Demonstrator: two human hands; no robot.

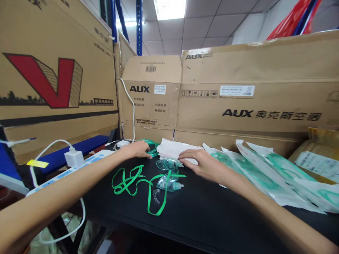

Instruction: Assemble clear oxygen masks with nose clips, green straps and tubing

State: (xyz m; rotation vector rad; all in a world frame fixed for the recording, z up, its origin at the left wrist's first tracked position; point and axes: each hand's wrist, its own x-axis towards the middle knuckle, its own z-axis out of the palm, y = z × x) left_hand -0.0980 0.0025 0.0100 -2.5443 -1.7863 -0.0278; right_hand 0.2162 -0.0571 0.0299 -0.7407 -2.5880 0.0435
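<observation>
My left hand [138, 149] reaches to the coiled green tubing [152, 147] at the back of the black table [185, 215]; its fingers point down beside the coil, and whether they grip it is hard to make out. Over the white paper packets [173, 150] and beside a clear green mask [168, 164] is my right hand [194, 160], fingers spread and nothing visible in it. A second clear mask [169, 182] lies nearer the front. Bright green straps [128, 183] curl loosely to its left and in front of it.
Several packaged green masks [265, 173] lie at the right, near a brown parcel [317, 158]. On the left are a white power strip [99, 157], a plugged-in charger [74, 157] and white cables. Cardboard boxes [238, 102] wall the table's back and left.
</observation>
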